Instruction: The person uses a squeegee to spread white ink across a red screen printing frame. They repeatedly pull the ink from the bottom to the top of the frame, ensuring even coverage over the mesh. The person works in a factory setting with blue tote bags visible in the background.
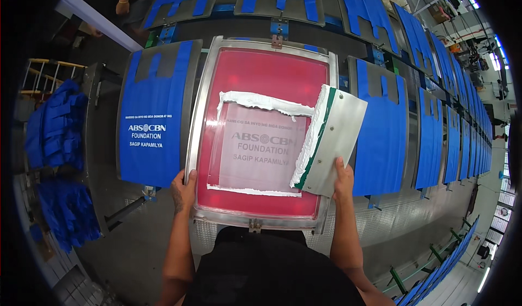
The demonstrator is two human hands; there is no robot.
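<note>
In front of me lies a screen printing frame (191, 143) with metal sides and a red mesh. Its pale middle window (255, 173) carries lettering. Thick white ink (261, 104) lies in a ridge above this window, and a thinner line runs below it. My left hand (184, 191) grips the frame's lower left side, thumb on top. With my right hand (343, 182) I hold a squeegee (341, 137), a metal plate with a green blade, tilted over the frame's right side. White ink coats the blade's edge, which covers the window's right part.
Left of the frame a board (126, 77) bears a blue printed bag (155, 102). More boards with blue bags (380, 143) stand in rows to the right and behind. Blue bags (57, 126) are heaped at the far left. Another person's hand (123, 7) shows at the upper left.
</note>
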